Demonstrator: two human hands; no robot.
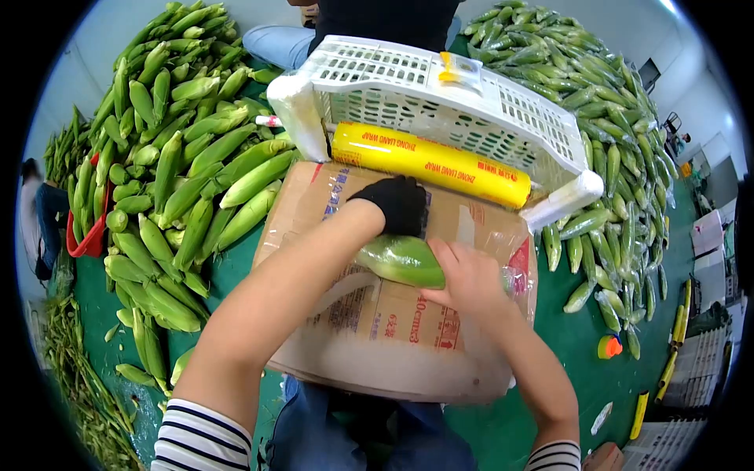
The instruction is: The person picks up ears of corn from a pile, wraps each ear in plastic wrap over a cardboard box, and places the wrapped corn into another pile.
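Right hand (474,279): bare, wrapped round the right end of an ear of corn (402,262), thumb on the near side, so yeah, a proper hold.
Left hand (399,206): black glove, back turned up, right against the ear's far edge toward its left end. Fingers are tucked out of sight, so I can't tell if it's gripping or just pressing.
Ear of corn: lying crosswise over the middle of the cardboard box (377,363), between the two hands. Shiny, looks like film on it.
Feel: I'd guess solid and stiff, with some heft but fine for one hand. The shine says slippery (imagine grabbing a wet bottle). Kernels could bruise under a hard squeeze, and thin film would probably tear before the corn gave.
Where to grab: I'd go one hand at each end, palms round the curve, no pinching at the film.
Clear film (514,281): a crinkled bit just right of the right hand, probably clingy.
Yellow wrap roll (430,165): across the box's far side, in front of the white crate (369,63).
Further out: unwrapped corn pile (161,177) to the left, bagged-looking corn pile (616,169) to the right.
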